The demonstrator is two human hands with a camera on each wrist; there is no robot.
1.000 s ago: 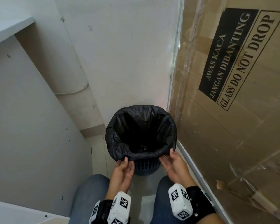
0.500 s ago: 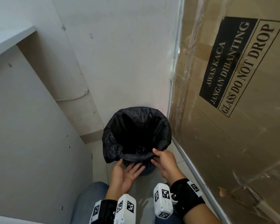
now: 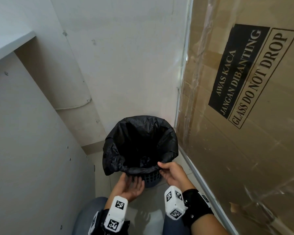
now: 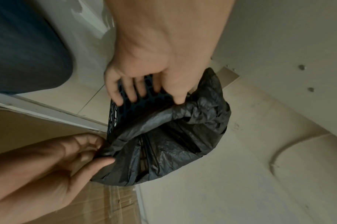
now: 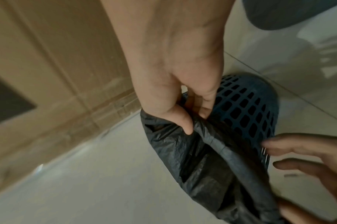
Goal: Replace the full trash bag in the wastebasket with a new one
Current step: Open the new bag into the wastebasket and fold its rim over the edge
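Note:
A black trash bag (image 3: pixel 168 141) lines a blue lattice wastebasket (image 3: pixel 151 178) that stands on the floor in a corner. The bag's mouth is folded over the rim. My right hand (image 3: pixel 160 168) pinches the rolled edge of the bag (image 5: pixel 182 151) between thumb and fingers at the near right of the rim. My left hand (image 3: pixel 132 180) is palm up just under the near rim. Its spread fingers (image 4: pixel 131 94) lie against the basket wall (image 4: pixel 113 112) and the thumb touches the bag's fold (image 4: pixel 182 115). The inside of the bag is dark.
A big cardboard box (image 3: pixel 244 116) marked "GLASS DO NOT DROP" stands close on the right of the basket. A white wall is behind it and a white cabinet panel (image 3: pixel 32 150) is on the left. My knees in jeans (image 3: pixel 88 216) are near the tiled floor.
My right hand has gone from an open palm beside the rim to a pinch on the bag's edge. My left hand has turned palm up and slid under the near rim.

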